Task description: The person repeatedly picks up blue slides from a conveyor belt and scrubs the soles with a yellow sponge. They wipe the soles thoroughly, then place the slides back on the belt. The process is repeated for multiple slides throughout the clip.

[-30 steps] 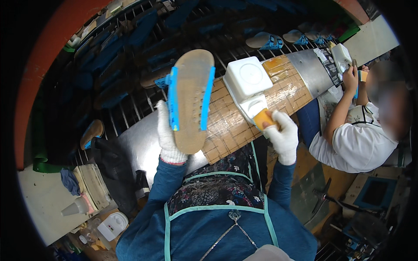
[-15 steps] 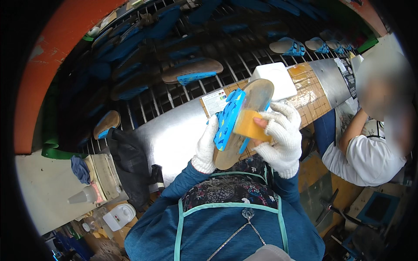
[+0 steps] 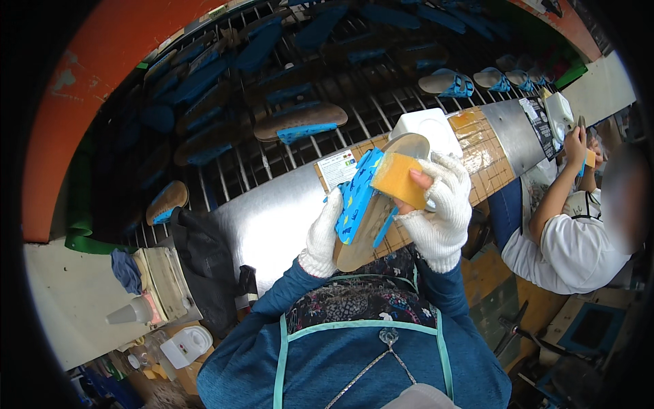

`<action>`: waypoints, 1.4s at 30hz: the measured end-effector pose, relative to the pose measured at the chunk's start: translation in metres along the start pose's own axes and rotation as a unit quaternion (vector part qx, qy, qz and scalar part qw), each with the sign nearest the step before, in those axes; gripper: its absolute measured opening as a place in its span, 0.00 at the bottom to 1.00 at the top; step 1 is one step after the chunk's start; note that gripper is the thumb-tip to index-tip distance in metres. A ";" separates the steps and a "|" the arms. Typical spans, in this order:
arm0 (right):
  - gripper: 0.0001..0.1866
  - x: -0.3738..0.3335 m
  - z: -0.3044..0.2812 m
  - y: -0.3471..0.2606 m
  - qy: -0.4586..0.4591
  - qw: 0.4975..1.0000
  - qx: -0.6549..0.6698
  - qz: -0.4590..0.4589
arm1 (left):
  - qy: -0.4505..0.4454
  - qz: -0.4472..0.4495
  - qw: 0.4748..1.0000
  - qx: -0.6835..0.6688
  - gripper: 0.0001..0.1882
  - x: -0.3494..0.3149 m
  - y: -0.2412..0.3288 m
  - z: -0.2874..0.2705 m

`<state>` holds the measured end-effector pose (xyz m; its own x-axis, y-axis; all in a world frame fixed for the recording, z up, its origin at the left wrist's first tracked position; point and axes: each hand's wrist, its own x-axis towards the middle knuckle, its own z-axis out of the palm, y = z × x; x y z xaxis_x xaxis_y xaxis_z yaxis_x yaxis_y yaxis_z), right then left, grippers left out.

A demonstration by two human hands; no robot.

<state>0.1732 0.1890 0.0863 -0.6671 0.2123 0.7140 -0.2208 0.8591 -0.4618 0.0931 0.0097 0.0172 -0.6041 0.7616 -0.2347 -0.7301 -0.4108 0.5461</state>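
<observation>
White knit gloves with bare fingertips cover both my hands. In my left hand (image 3: 321, 235) is a shoe last (image 3: 361, 247), tilted, long and brown-grey, with a blue printed upper (image 3: 355, 194) wrapped over it. My fingers grip its left side near the lower end. A yellow sponge (image 3: 395, 183) is pinched between the thumb and fingers of my right hand (image 3: 441, 208). The sponge lies over the upper part of the last, at the edge of the blue piece. Whether it presses on the surface there I cannot tell.
Beyond the metal ledge (image 3: 255, 215), a rack of bars (image 3: 378, 109) carries several similar lasts (image 3: 300, 123). A white container (image 3: 426, 129) stands on the ledge behind my right hand. Black cloth (image 3: 204, 262) hangs at left. A co-worker (image 3: 565, 232) sits at right, holding a similar sponge.
My right hand has turned the sponge and shifted it slightly up along the last, so more of its flat face shows. My left hand keeps its grip. The co-worker's arms have come up.
</observation>
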 end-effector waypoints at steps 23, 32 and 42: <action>0.32 -0.007 -0.020 -0.003 -0.082 0.995 0.038 -0.032 | 0.020 0.020 0.999 0.032 0.36 0.025 0.009 0.044; 0.29 -0.016 -0.021 -0.012 -0.101 0.993 0.040 -0.039 | -0.037 0.041 0.998 0.011 0.40 0.040 0.015 0.055; 0.27 0.005 -0.029 0.006 -0.006 0.999 0.028 -0.043 | -0.011 0.103 0.994 0.021 0.37 0.034 0.014 0.071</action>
<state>0.1898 0.2087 0.1022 -0.6524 0.1333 0.7461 -0.3174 0.8459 -0.4286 0.0847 0.0656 0.0737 -0.7326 0.6737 -0.0974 -0.5772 -0.5390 0.6135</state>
